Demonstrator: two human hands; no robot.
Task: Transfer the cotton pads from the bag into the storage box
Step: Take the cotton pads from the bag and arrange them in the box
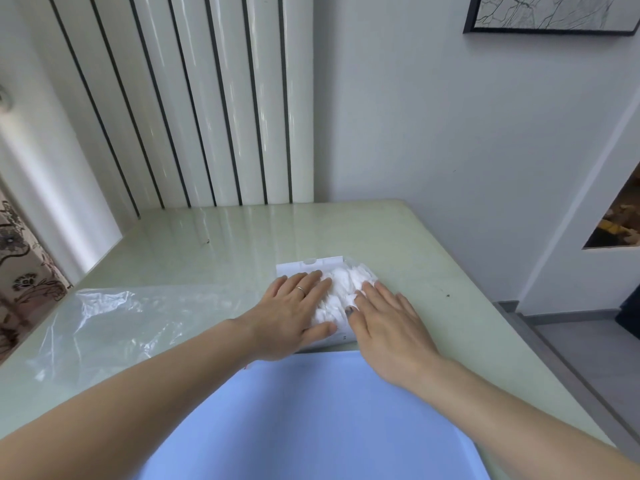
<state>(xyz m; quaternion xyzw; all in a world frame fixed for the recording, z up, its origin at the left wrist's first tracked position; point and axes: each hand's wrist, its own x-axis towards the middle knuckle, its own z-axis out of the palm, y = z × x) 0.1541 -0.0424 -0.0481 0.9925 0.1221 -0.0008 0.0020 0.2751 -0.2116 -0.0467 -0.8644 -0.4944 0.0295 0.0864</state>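
Note:
A white storage box [313, 264] sits on the pale green table, just beyond my body. It is heaped with fluffy white cotton pads [338, 292]. My left hand [294, 315], with a ring on one finger, lies flat over the box's left side, its fingertips on the pads and its thumb along the near edge. My right hand [384, 329] lies flat on the right side, thumb resting on the pads. Neither hand grips anything. The clear plastic bag [114, 323] lies crumpled and flat on the table to the left, apart from both hands.
The glossy table [225, 237] runs back to a ribbed white wall panel. Its right edge drops to a grey floor [571, 344]. A patterned curtain [20, 271] hangs at far left. My blue top [311, 420] fills the near foreground.

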